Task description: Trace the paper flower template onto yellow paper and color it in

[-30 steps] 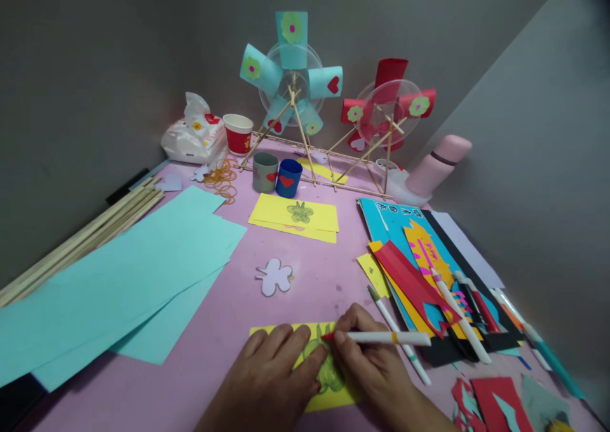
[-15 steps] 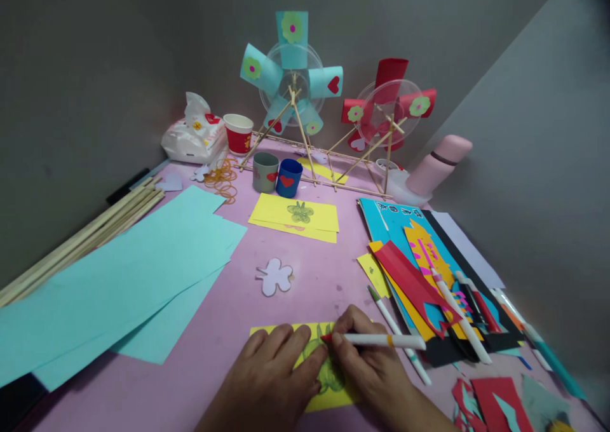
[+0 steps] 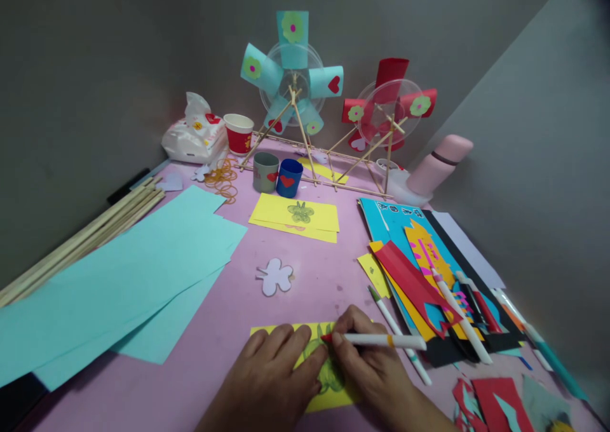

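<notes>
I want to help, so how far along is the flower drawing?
One flower looks finished on the far yellow strip. The right hand draws with a pen on the near yellow paper; the left hand holds it flat. This near flower looks partly drawn, nothing cut out.

Grey walls (image 3: pixel 119 57) meet at corner; pink tabletop (image 3: pixel 314 273).

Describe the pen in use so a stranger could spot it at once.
Near the front edge of the pink table, a yellow strip lies under the left hand. The pen is the white one in the right hand: red tip, orange band; other pens lie loose.
</notes>
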A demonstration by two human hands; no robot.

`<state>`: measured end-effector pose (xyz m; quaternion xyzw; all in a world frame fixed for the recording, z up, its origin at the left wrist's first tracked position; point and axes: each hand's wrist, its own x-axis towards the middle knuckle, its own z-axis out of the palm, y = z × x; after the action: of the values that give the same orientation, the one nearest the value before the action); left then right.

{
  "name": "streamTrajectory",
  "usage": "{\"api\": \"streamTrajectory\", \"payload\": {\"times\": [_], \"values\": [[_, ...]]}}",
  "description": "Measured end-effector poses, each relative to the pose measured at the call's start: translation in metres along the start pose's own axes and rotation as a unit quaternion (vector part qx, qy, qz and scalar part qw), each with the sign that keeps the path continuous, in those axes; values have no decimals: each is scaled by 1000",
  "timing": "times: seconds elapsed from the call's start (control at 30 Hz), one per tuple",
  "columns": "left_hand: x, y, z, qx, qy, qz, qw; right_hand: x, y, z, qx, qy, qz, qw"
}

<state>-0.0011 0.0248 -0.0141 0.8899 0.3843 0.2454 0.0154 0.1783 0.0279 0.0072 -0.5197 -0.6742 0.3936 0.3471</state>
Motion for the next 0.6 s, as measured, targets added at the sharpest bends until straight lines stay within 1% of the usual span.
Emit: {"api": "streamTrajectory", "payload": {"times": [0.07,0.17,0.23,0.4,0.6], "values": [[1,0,-1,0,3,2,1000,-1,1,-1,9,13,7,1000],[2,-1,-3,10,-7,7,1000,-3,2,-4,27,70,10,997],[2,-1,-5,12,-12,12,1000,-3,2,-5,31,88,10,996],[2,-2,-7,13,-13,11,1000,-1,-1,-5,16,62,25,998],[1,-2,-5,4,-13,4,1000,-3,3,-3,9,49,15,999]]}}
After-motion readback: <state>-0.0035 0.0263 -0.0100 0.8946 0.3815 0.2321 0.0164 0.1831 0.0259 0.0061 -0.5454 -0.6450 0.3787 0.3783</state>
